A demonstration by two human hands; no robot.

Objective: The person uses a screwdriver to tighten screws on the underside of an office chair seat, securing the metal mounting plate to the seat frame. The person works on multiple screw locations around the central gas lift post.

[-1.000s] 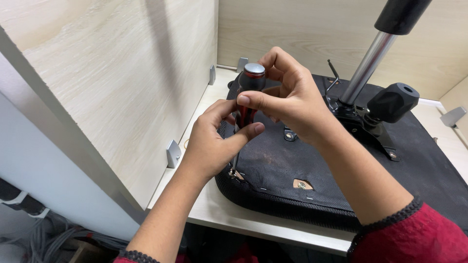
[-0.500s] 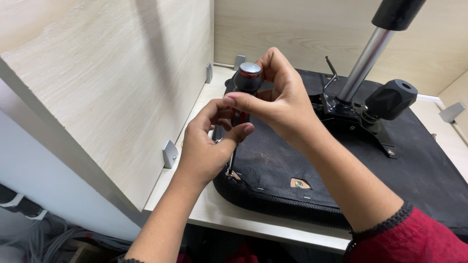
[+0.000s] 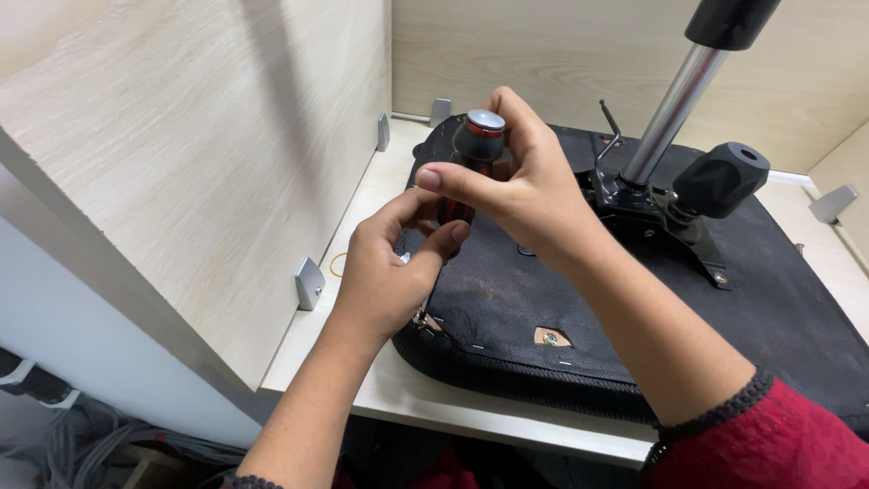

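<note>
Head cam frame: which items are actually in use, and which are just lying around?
In use:
- screwdriver, black and red handle, upright
- right hand, grip on the handle
- left hand, fingers at the shaft
- upturned black chair seat

Lying about:
- yellow rubber band on the desk
- grey bracket at the wood panel
- black knob and chrome column, untouched

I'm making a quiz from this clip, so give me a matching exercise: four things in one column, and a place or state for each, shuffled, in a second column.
Things:
1. screwdriver
2. metal post
3. rubber band
4. seat base

Places or states:
A. lying upside down on the desk
B. on the desk beside the wooden partition
C. held upright by both hands
D. sticking up from the seat's black bracket

Pairs: 1-C, 2-D, 3-B, 4-A
</note>
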